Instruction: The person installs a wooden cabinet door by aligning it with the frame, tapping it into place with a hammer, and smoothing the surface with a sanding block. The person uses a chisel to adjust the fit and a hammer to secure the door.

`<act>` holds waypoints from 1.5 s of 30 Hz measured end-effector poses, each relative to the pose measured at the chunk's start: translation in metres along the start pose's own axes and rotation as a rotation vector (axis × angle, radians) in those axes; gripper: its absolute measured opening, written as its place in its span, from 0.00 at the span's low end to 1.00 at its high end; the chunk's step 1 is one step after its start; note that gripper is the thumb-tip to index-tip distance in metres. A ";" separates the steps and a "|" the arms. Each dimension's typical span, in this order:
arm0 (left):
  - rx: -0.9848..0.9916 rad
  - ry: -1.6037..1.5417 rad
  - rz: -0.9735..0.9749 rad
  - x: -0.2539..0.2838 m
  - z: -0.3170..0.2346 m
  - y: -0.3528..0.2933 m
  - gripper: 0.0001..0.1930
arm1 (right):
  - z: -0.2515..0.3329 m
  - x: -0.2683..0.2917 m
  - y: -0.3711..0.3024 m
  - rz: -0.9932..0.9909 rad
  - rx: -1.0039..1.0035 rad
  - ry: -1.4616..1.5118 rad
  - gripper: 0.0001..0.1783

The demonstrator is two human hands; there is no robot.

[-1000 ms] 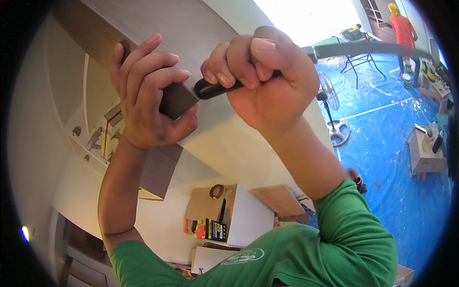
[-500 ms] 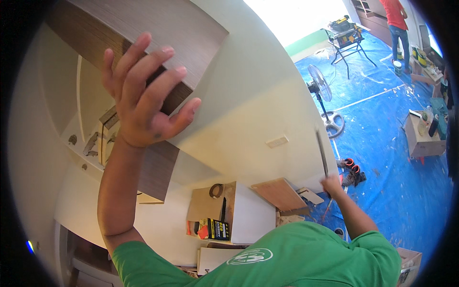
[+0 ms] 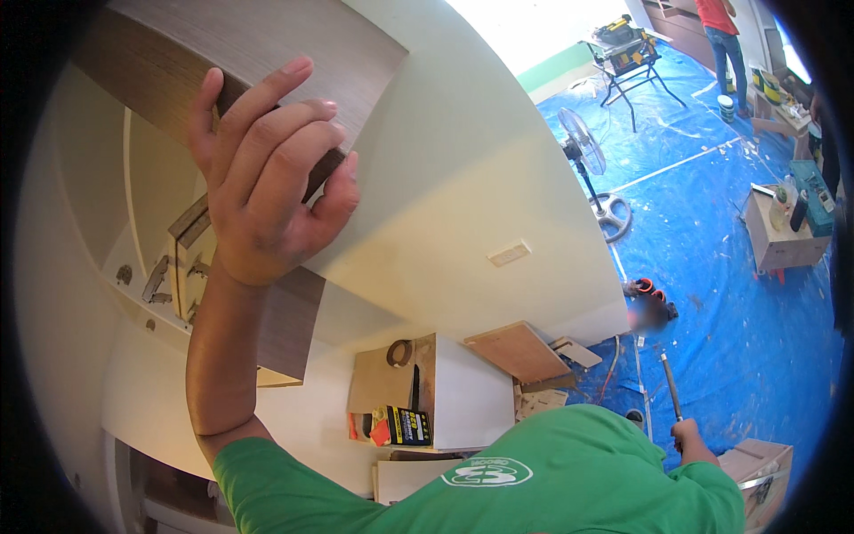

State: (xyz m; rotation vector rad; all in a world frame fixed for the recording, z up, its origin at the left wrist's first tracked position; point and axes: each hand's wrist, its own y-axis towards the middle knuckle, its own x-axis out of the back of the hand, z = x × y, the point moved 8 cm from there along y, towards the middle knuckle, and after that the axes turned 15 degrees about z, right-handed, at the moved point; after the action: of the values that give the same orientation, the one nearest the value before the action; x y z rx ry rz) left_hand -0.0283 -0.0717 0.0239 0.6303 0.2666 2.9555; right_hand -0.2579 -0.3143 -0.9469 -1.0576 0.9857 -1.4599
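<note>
My left hand (image 3: pixel 271 169) is raised at the lower edge of a wood-grain overhead cabinet (image 3: pixel 294 44). Its fingers are half bent and partly spread, with no object visible in them; whether they touch the cabinet edge I cannot tell. Low at the right, my right hand (image 3: pixel 688 438) is closed around a long, slim bar-like tool (image 3: pixel 671 385). The tool points up and away over the blue floor sheet, its far end paler; its exact kind does not show. A second wood-grain cabinet part (image 3: pixel 292 320) hangs behind my left forearm.
A white box-like cabinet (image 3: pixel 471 392) carries a tape roll (image 3: pixel 400 353) and a black-yellow box (image 3: pixel 407 425). Loose boards (image 3: pixel 516 349) lean beside it. On the blue sheet (image 3: pixel 712 356) stand a fan (image 3: pixel 583 147), a table saw (image 3: pixel 623 58), a crate (image 3: pixel 787 236) and, farther off, a person (image 3: pixel 725 44).
My right hand has dropped toward the lower right with the tool. The fingers of my left hand have curled more, and its thumb has moved closer to them. The view has shifted slightly.
</note>
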 end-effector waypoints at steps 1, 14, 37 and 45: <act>0.026 -0.034 -0.016 0.001 0.002 -0.002 0.10 | 0.001 0.006 0.002 -0.014 0.002 0.007 0.08; 0.047 0.043 -0.031 0.005 -0.001 0.002 0.10 | 0.048 0.000 -0.007 0.013 0.058 0.000 0.09; 0.070 -0.006 -0.051 0.002 0.000 -0.002 0.13 | 0.018 -0.001 -0.006 0.006 0.041 -0.070 0.09; 0.023 -0.061 -0.084 0.003 0.001 -0.006 0.13 | 0.015 0.003 -0.002 0.007 0.032 -0.070 0.09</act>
State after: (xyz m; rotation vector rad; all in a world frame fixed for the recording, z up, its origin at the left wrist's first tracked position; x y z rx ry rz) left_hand -0.0303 -0.0648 0.0253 0.6935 0.3141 2.8510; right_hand -0.2441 -0.3173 -0.9404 -1.0744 0.9130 -1.4194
